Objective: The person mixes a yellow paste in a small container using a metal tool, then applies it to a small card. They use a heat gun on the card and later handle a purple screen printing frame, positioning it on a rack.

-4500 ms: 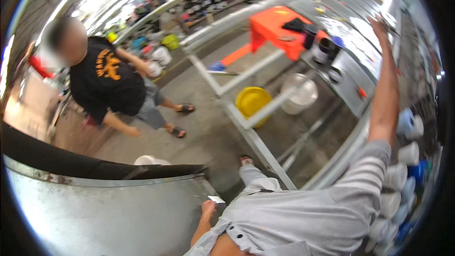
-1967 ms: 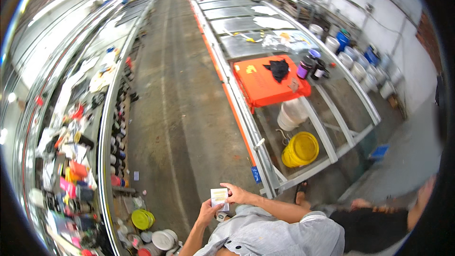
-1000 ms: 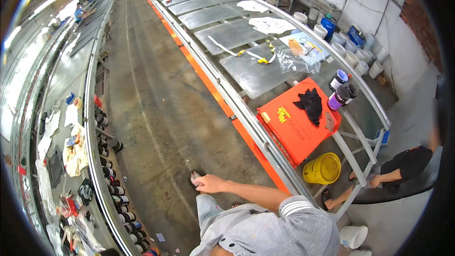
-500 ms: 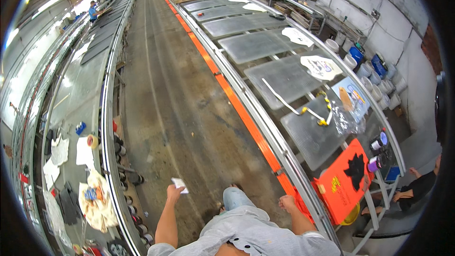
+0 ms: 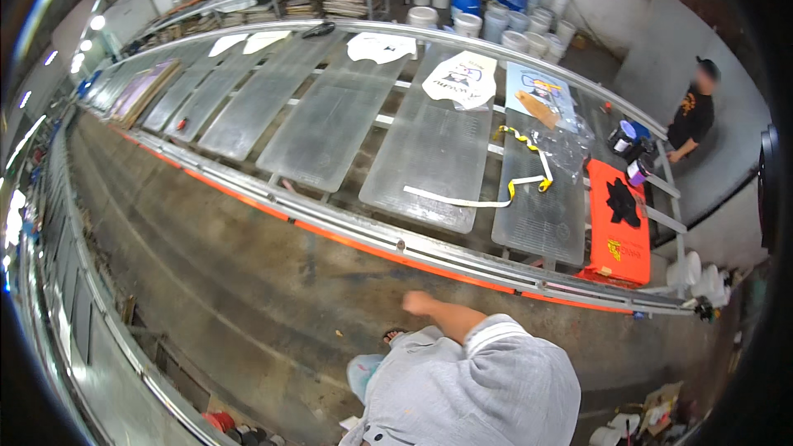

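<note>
A stained concrete floor (image 5: 273, 281) runs through a workshop between two long metal structures. Nearest, a small white piece (image 5: 350, 424) shows at the lower edge, beside the person's grey shirt (image 5: 487, 384). The left hand is out of sight, so its grip cannot be told. The right hand (image 5: 419, 304) hangs over the floor, apart from the table (image 5: 446, 253); it is blurred, and I cannot tell whether its grip is closed. On the table, a black cloth (image 5: 624, 202) lies on an orange-red cover (image 5: 601, 231), with a white-and-yellow strip (image 5: 462, 201) to its left. Farther off are white printed pieces (image 5: 462, 80), then buckets (image 5: 468, 26) by the wall.
</note>
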The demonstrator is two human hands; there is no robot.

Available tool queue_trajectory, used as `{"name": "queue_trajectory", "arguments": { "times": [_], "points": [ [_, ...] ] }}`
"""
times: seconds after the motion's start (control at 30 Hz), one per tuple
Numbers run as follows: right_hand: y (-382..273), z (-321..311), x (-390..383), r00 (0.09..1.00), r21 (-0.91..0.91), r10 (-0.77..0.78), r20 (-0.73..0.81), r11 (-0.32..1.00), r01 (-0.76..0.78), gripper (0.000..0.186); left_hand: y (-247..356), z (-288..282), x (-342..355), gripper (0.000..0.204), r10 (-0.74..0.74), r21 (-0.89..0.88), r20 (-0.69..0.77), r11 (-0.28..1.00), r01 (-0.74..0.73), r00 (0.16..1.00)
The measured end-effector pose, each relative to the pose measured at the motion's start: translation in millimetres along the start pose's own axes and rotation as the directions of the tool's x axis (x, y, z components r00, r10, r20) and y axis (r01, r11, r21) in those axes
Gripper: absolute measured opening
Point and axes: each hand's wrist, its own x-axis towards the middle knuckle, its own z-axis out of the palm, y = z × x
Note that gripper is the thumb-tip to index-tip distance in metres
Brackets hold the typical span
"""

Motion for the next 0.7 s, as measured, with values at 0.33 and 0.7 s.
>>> {"name": "queue_trajectory", "arguments": {
  "times": [0.33,0.7],
  "points": [
    [-327,-5,254,0.978,0.212,-0.206,0.011,0.957,0.199,0.028,276,-128,144,0.024,0.087,0.037,0.068,0.995,-0.089,0.994],
    [-232,15,283,0.651,0.1,0.592,0.476,0.699,-0.709,0.03,734,-151,238,0.023,0.754,0.092,0.041,0.65,-0.754,0.655]
  ]
}}
